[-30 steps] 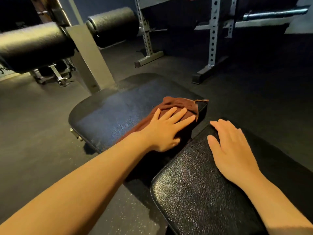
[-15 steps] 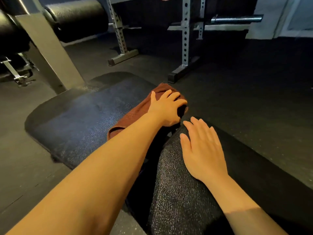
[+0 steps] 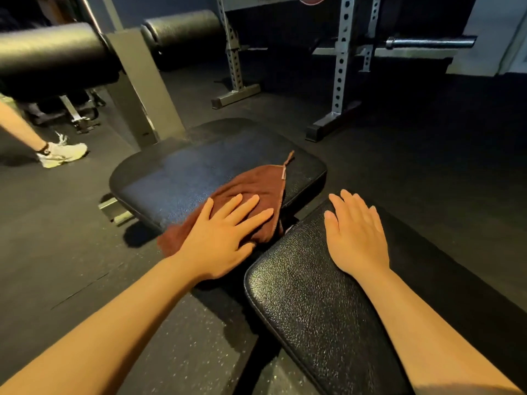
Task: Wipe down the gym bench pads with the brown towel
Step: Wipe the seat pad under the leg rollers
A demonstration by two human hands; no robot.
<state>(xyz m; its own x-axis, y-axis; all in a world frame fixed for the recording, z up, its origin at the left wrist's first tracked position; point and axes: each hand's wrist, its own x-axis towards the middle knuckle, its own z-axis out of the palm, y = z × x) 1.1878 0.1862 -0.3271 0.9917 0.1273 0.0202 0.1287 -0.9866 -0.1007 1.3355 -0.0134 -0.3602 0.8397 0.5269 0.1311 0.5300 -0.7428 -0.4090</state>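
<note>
Left hand [image 3: 225, 238] presses flat-fingered on the brown towel [image 3: 256, 192] atop the seat pad [image 3: 176, 178]; right hand [image 3: 356, 232], fingers straight, braces the back pad [image 3: 308, 303] beside the towel; sweep firm, overlapping strokes

The left hand [image 3: 219, 240] lies flat, fingers spread, pressing the brown towel [image 3: 256, 189] onto the seat pad [image 3: 176, 178], near that pad's edge by the gap. The right hand [image 3: 356, 235] rests palm-down, fingers straight, on the end of the back pad [image 3: 308, 309]. Behind stand two foam rollers [image 3: 51, 49] on a grey post [image 3: 142, 84], a perforated rack upright [image 3: 342, 58] and a barbell end [image 3: 430, 42]. Someone's white sneaker [image 3: 62, 153] shows at left on the floor.
</note>
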